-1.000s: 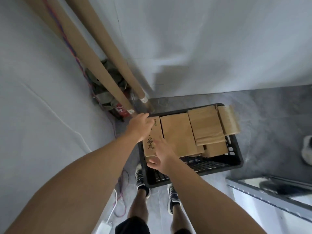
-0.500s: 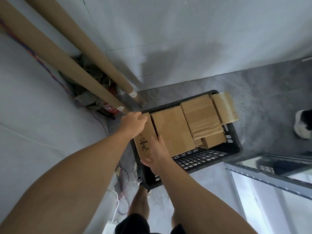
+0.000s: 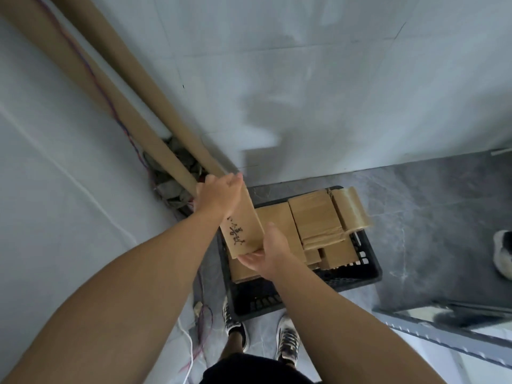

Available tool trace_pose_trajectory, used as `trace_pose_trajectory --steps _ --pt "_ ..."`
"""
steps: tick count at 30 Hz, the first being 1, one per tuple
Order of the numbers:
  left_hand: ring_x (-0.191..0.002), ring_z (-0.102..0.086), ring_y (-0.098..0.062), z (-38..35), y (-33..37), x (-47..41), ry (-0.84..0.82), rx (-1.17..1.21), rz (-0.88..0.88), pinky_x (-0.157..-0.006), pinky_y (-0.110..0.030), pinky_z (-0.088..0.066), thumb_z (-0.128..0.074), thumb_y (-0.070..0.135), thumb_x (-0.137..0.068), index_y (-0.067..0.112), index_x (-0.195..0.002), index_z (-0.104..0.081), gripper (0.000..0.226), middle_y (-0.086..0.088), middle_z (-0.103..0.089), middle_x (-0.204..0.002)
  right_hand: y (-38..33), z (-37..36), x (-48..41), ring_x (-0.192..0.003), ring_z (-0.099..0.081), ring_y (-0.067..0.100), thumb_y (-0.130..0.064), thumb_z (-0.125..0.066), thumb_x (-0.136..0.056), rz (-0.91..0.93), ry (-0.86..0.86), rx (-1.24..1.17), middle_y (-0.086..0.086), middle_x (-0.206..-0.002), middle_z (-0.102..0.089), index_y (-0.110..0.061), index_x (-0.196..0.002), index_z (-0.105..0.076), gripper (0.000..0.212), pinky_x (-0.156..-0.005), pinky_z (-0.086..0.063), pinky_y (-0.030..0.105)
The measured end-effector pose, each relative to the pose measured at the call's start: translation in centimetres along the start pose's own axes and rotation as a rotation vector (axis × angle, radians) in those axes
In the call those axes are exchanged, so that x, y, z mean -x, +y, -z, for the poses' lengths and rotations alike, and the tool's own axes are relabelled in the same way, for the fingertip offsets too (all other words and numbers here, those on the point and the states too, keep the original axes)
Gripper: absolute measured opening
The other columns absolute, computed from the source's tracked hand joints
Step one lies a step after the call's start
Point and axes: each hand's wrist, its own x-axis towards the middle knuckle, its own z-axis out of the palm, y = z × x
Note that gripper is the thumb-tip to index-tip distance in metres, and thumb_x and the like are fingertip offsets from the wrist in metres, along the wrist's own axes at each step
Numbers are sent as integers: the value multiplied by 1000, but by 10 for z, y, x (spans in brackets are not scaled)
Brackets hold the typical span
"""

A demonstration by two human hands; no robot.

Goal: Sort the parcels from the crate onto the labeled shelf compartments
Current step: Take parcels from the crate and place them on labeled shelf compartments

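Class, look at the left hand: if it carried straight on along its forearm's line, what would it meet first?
Probably the white wall behind the crate; the left hand, gripping the parcel, points just past the cardboard tubes, though depth is unclear.

Single wide-angle head view, steeply down onto the nearby crate (image 3: 357, 279)

We're looking down at a grey marbled floor (image 3: 429, 206) that meets white walls. A black plastic crate (image 3: 357, 275) sits flat on it, close to the wall. In the corner two cardboard tubes (image 3: 164, 106) lean with their feet beside a crumpled grey bundle (image 3: 171, 189). Red and blue wires (image 3: 203, 322) and a white cable (image 3: 188, 339) trail across it. Patterned sneakers (image 3: 288, 339) stand just beside the crate, and a white shoe (image 3: 502, 253) shows at the right edge.
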Motion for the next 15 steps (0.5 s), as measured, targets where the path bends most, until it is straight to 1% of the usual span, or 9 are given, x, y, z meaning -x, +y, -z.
trace_pose_trajectory --steps 2,3,5,6,8,10,12,13,15 --pt "-129 -44 -36 13 16 19 51 116 45 -105 -54 -41 -31 68 -94 23 -136 -55 66 -13 -43 -143 -12 9 20 -103 -62 42 -42 -40 -106 24 -17 4 24 -117 -58 -12 -133 -43 41 -94 -54 59" --pt "-127 -46 -36 19 23 29 66 177 56 -104 -55 -43 -33 71 -90 21 -127 -60 68 -14 -46 -141 -18 14 31 -103 -62 42 -42 -41 -106 35 -25 6 25 -117 -57 -11 -132 -43 40 -95 -53 58" --pt "-118 -54 -39 29 38 52 101 266 23 -100 -55 -46 -34 75 -86 31 -89 -66 54 -21 -54 -130 -29 24 50 -108 -61 43 -41 -45 -105 58 -48 -11 25 -118 -56 -9 -131 -45 40 -97 -52 58" --pt "-111 -57 -40 32 44 63 125 314 -1 -97 -53 -48 -35 74 -87 33 -71 -62 51 -23 -57 -121 -34 31 59 -109 -60 43 -40 -47 -105 73 -66 -23 25 -118 -57 -9 -130 -46 40 -98 -52 58" --pt "-92 -60 -34 39 56 86 157 390 -44 -82 -43 -50 -37 65 -94 27 -58 -53 54 -21 -58 -104 -43 44 76 -107 -62 43 -39 -50 -104 110 -118 -42 25 -117 -59 -9 -129 -47 39 -95 -53 58" --pt "-78 -54 -28 45 65 107 187 387 -112 -69 -36 -42 -35 53 -103 21 -64 -47 51 -14 -55 -87 -51 58 89 -104 -65 42 -37 -50 -104 170 -162 -36 24 -115 -63 -11 -128 -50 35 -95 -54 58" --pt "-73 -52 -24 49 70 126 213 347 -128 -67 -33 -40 -33 47 -106 17 -75 -52 47 -6 -54 -76 -58 69 99 -102 -67 40 -38 -49 -104 241 -183 -19 21 -113 -66 -13 -126 -53 33 -96 -54 56" --pt "-75 -55 -22 49 70 133 216 348 -134 -69 -33 -42 -32 50 -105 15 -84 -58 48 -4 -57 -78 -61 75 104 -102 -66 39 -41 -46 -105 272 -196 -25 19 -115 -65 -14 -127 -53 36 -98 -52 55" --pt "-97 -58 -21 49 66 147 216 467 -119 -85 -36 -42 -31 64 -100 20 -111 -67 58 -1 -64 -103 -65 85 113 -112 -59 38 -49 -40 -105 317 -216 -29 17 -123 -60 -16 -134 -50 45 -104 -47 55"
